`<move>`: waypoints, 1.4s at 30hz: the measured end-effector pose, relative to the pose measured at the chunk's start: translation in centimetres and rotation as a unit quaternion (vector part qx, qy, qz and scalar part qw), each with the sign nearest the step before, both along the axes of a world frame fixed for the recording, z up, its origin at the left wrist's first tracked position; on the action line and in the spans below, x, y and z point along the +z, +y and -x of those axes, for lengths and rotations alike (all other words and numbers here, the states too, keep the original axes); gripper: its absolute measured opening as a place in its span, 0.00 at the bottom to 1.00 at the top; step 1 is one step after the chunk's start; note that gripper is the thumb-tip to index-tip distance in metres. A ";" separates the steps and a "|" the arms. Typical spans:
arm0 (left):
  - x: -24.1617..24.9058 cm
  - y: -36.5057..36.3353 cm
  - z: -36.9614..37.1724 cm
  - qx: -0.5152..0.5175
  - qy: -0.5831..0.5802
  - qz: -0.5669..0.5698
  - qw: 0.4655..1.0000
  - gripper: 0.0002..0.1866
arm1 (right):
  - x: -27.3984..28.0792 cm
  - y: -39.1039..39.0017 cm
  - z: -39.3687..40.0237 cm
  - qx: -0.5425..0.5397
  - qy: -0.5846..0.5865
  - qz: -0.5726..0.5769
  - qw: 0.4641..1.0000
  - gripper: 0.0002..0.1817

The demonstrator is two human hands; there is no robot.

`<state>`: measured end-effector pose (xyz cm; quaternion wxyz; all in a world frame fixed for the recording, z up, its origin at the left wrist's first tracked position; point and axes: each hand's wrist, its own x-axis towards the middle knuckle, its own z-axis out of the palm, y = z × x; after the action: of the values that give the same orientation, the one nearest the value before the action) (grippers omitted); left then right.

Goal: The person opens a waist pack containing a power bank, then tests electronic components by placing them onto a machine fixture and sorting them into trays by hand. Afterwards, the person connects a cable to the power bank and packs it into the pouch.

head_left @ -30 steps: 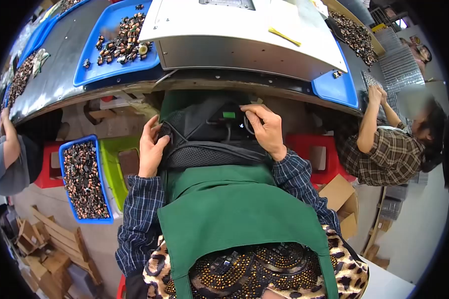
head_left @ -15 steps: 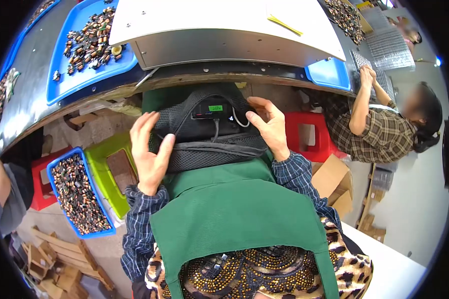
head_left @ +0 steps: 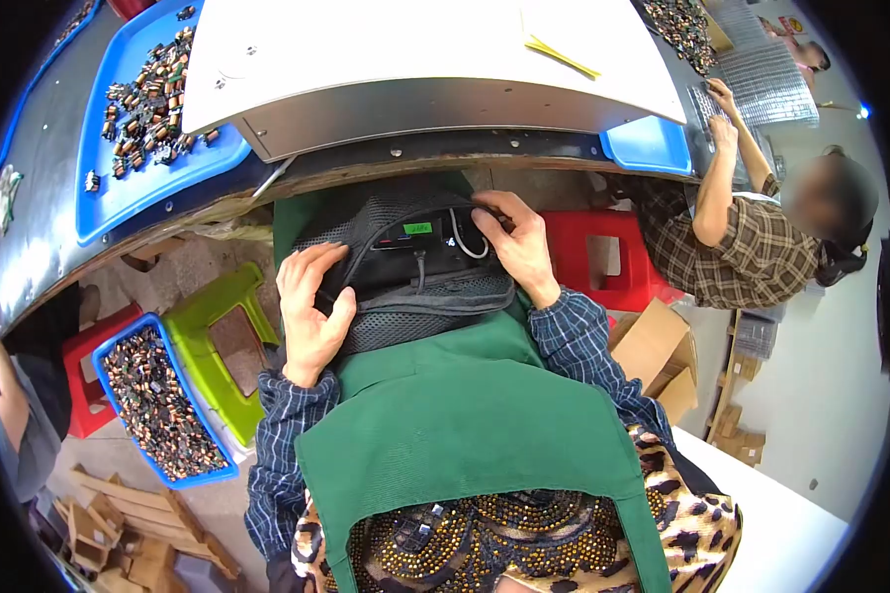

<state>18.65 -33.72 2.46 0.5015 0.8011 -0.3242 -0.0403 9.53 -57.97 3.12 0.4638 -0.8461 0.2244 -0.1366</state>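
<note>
Crowded workshop, long dark counter [head_left: 59,188] curving across the top of the view, seats and bins on the floor below it. Black mesh pouch [head_left: 405,287] sat in the wearer's lap against the green apron [head_left: 465,425], just under the counter edge. Inside it a black power pack [head_left: 415,242] with a lit green readout and a white cable [head_left: 460,237] looped at its 3 o'clock side.

Left hand [head_left: 311,306] lay on the pouch's 9 o'clock edge, fingers curled over the mesh rim, grip loose and part open. Right hand [head_left: 514,242] was at 2 o'clock, fingertips pinched at the cable loop; whether fully closed on it, cannot tell.

Judgement: pouch soft and floppy, needs support at the rim; pack rigid, moderately heavy, best held by its body; cable light, plug end fragile.

Outward: grey machine housing [head_left: 415,69] at 12, blue tray [head_left: 138,148] of small parts at 10, blue bin [head_left: 158,405] at 8, red stool [head_left: 603,257] at 3. Co-worker in plaid [head_left: 742,247] further right.
</note>
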 end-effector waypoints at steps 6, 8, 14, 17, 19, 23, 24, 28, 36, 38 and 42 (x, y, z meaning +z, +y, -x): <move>0.1 -0.5 -0.1 -0.007 -0.011 -0.024 1.000 0.20 | -0.7 -0.5 -0.1 0.024 -0.033 -0.012 0.999 0.09; 0.1 -0.8 -0.1 -0.001 -0.007 -0.036 0.999 0.20 | -1.0 -0.5 -0.1 0.017 -0.043 -0.036 0.998 0.09; 0.0 -1.3 -0.4 0.026 0.039 -0.065 0.997 0.20 | -0.9 -0.9 -0.1 0.046 -0.049 -0.084 0.994 0.10; -0.3 -1.5 -0.6 0.041 0.064 -0.060 0.995 0.20 | -0.5 -1.3 -0.3 0.082 -0.029 -0.091 0.992 0.17; -0.4 -1.6 -0.8 0.039 0.061 -0.061 0.996 0.20 | -0.2 -1.4 -0.6 0.093 0.013 -0.078 0.993 0.26; -0.5 -1.9 -0.9 0.040 0.064 -0.064 0.995 0.20 | -0.4 -1.8 -1.1 0.123 0.029 -0.038 0.991 0.31; -0.5 -2.0 -1.0 0.041 0.062 -0.063 0.995 0.20 | -0.3 -1.9 -1.3 0.125 0.033 -0.039 0.991 0.30; -0.4 -2.1 -1.1 0.044 0.069 -0.054 0.995 0.20 | -0.6 -2.3 -1.5 0.118 0.019 -0.050 0.992 0.29; -0.3 -2.4 -1.1 0.053 0.071 -0.057 0.994 0.16 | -2.6 -2.4 -1.0 0.057 0.008 -0.146 0.988 0.25; -0.3 -2.4 -1.1 0.059 0.070 -0.063 0.994 0.14 | -2.6 -2.3 -1.0 0.051 0.006 -0.153 0.987 0.24; -0.4 -2.2 -0.8 0.075 0.060 -0.050 0.994 0.08 | -1.2 -1.7 -1.5 0.046 -0.007 -0.127 0.991 0.18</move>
<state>19.49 -35.90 2.05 0.4806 0.8434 -0.2305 -0.0668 11.01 -59.68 1.94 0.5747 -0.7889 0.1978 -0.0912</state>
